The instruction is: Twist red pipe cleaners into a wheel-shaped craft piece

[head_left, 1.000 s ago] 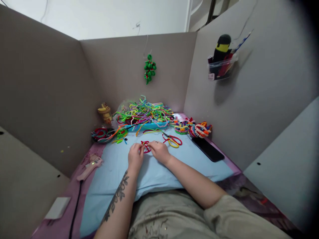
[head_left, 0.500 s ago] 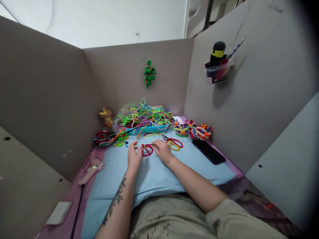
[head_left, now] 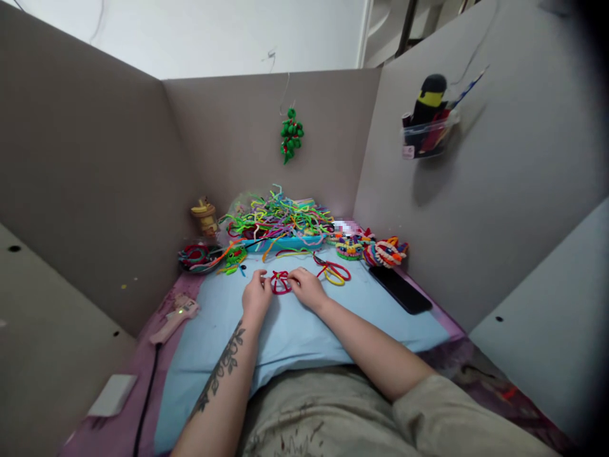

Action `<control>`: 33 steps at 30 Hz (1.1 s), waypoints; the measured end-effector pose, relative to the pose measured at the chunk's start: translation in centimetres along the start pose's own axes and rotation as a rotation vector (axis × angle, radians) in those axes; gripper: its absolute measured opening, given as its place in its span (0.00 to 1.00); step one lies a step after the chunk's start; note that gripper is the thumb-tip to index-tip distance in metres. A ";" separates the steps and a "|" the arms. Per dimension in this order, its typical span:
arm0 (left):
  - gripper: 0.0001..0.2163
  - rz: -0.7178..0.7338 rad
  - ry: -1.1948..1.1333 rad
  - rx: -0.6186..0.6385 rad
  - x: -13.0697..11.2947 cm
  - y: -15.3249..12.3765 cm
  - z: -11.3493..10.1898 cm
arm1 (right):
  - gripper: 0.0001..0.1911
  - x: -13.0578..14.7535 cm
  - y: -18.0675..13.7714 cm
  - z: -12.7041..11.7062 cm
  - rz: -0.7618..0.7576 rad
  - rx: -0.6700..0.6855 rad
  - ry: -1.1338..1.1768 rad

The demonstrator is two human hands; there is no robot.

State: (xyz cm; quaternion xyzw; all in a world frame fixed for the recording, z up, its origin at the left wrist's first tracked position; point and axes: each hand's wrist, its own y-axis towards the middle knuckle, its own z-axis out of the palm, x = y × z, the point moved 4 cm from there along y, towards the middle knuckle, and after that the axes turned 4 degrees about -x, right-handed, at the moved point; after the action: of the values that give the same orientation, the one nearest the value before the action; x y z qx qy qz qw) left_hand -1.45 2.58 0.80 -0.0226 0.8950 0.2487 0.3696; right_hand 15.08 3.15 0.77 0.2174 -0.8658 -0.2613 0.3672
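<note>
Between my hands is a red pipe-cleaner ring (head_left: 281,291) with strands crossing inside it and a small spot of green near its top. My left hand (head_left: 257,295) has its fingers curled against the ring's left edge. Pinched on the right edge is my right hand (head_left: 307,289), its fingertips partly hidden. Just right of that hand lie scissors (head_left: 337,274) with red and yellow loops for handles. A small green figure (head_left: 234,256) made of pipe cleaners sits beyond my left hand.
A blue tray (head_left: 285,244) heaped with colourful pipe cleaners (head_left: 280,216) stands at the back. A black phone (head_left: 400,290) lies right, below several bright woven pieces (head_left: 385,252). The pink glue gun (head_left: 175,322) and its cord lie left. Grey panels surround the table.
My left hand's fingers have closed in on the ring from a more spread pose. The right hand stays at the ring's right edge. The whole view has shifted slightly.
</note>
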 end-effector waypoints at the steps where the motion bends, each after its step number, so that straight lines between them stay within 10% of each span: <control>1: 0.10 0.027 -0.009 -0.026 0.0 0.2 0.0 | 0.07 0.1 0.0 0.0 -0.002 0.004 -0.008; 33: 0.11 -0.008 -0.555 0.259 -0.1 0.7 2.4 | 0.07 0.2 -0.1 -0.1 -0.096 -0.042 -0.140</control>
State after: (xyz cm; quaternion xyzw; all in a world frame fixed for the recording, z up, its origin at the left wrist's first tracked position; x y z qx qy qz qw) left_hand 0.08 4.28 -0.30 0.0900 0.7840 0.1279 0.6008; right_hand 15.03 2.95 0.85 0.2323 -0.8721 -0.3115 0.2974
